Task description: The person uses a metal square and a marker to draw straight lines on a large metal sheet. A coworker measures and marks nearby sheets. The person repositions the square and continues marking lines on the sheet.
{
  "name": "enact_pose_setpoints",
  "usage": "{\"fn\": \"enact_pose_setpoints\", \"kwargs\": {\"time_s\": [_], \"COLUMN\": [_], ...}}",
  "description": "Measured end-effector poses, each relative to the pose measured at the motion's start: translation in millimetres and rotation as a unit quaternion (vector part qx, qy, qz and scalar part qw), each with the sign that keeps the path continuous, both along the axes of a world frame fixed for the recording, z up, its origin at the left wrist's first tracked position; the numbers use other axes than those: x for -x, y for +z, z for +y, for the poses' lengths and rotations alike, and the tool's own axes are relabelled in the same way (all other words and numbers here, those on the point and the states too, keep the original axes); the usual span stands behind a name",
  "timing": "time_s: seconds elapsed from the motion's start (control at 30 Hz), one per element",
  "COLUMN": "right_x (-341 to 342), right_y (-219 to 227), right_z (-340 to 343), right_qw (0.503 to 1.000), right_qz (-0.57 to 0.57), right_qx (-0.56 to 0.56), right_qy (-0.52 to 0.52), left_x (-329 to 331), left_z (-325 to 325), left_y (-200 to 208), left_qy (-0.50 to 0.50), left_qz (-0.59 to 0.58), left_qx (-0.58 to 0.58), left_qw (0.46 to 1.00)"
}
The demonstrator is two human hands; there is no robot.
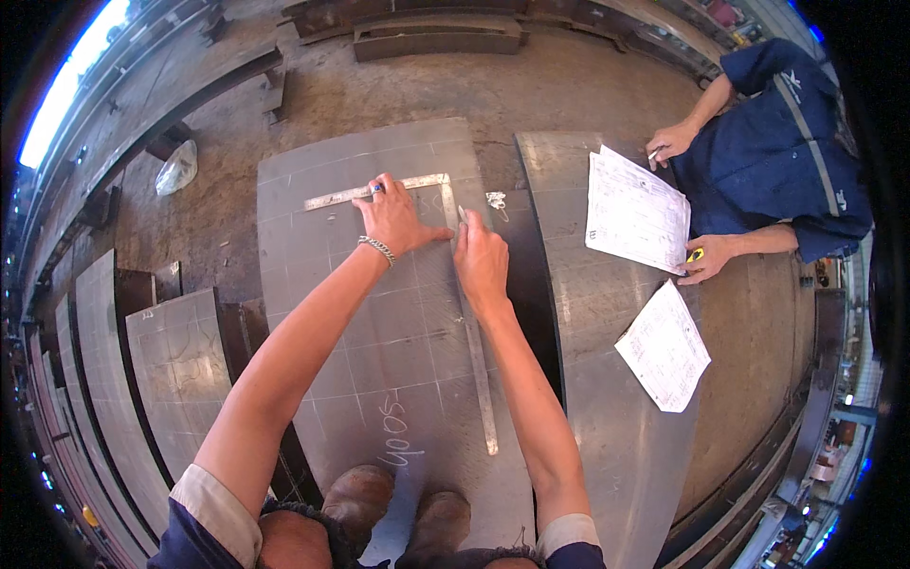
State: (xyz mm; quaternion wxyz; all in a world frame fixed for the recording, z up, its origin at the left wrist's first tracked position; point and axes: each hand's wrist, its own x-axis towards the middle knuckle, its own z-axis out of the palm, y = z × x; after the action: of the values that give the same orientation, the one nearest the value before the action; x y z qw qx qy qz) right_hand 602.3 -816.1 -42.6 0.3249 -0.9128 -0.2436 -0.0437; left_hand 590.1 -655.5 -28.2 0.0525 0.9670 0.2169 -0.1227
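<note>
A metal framing square (476,365) lies flat on a grey steel plate (299,251) scribed with a grid of white lines. My left hand (396,223) rests with fingers spread across its short arm, the thumb reaching toward the long arm. A ring and a chain bracelet are on that hand and wrist. Beside the long arm, near the corner, my right hand (482,258) is closed around a thin white chalk stick (462,213), its tip pointing away from me. My boots (358,498) stand at the plate's near end, by white handwritten marks.
On the right, across a dark gap, another steel plate (592,417) bears paper drawings (637,209) and a loose sheet (665,343). A co-worker (773,156) there holds a pen and a yellow tape measure (697,255). More plates (180,346) stand left; steel beams (436,40) lie beyond.
</note>
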Motion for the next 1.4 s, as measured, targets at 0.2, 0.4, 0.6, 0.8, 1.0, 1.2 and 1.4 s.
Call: {"fn": "enact_pose_setpoints", "kwargs": {"time_s": [0.2,0.4,0.6,0.8,1.0,1.2,1.4], "right_x": [-5,-3,72,172,161,152,177], "right_y": [0,8,26,68,97,148,112], "right_z": [4,-6,-78,-167,-170,-158,-161], "right_qw": [1.000,0.996,0.980,0.932,0.962,0.927,0.962], "right_qz": [0.000,0.032,0.108,0.249,0.243,0.334,0.198], "right_qx": [-0.011,0.063,0.135,0.228,0.120,-0.117,0.034], "right_qy": [0.013,0.053,0.096,0.130,0.003,-0.124,-0.187], "left_x": [1,2,2,2,4,4,18], "left_z": [-2,-3,-3,-1,-2,14,96], "left_y": [-1,-3,5,4,7,-2,4], "left_qy": [-0.003,-0.003,-0.004,-0.005,-0.001,-0.024,-0.021], "left_qz": [-0.012,-0.009,0.008,0.014,0.020,-0.054,-0.148], "left_qx": [-0.012,-0.018,-0.012,-0.008,-0.001,0.011,0.217], "left_qw": [1.000,1.000,1.000,1.000,1.000,0.998,0.965]}}
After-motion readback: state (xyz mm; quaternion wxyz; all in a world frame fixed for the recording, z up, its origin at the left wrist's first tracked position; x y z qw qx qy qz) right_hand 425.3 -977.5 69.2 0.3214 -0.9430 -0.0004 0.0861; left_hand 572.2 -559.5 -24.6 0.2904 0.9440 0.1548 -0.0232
